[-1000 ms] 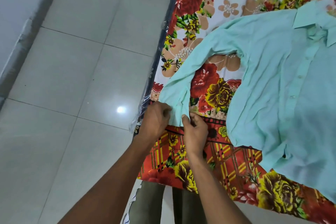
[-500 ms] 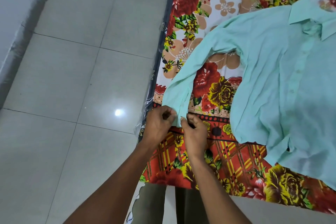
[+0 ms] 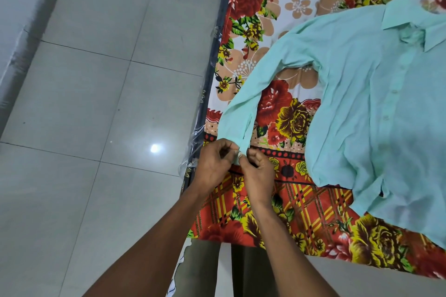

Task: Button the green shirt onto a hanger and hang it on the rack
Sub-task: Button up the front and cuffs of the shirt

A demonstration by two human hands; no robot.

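The mint-green shirt (image 3: 376, 94) lies flat and front-up on a flowered bedsheet, collar at the upper right, its front placket closed with small buttons. Its left sleeve (image 3: 243, 108) runs down toward the bed's near corner. My left hand (image 3: 213, 166) and my right hand (image 3: 259, 173) meet at the sleeve's cuff, both pinching the cuff between fingertips; only a sliver of the cuff shows between them. No hanger or rack is in view.
The bedsheet (image 3: 294, 202), red and yellow flowers with a plaid border, covers a mattress whose plastic-wrapped edge (image 3: 210, 84) runs up the middle. Grey floor tiles (image 3: 96, 103) fill the left side. My legs stand at the bed's corner below.
Both hands have closed in tighter on the sleeve cuff, fingertips now touching over it. The view has shifted slightly, so the shirt sits lower in the frame.
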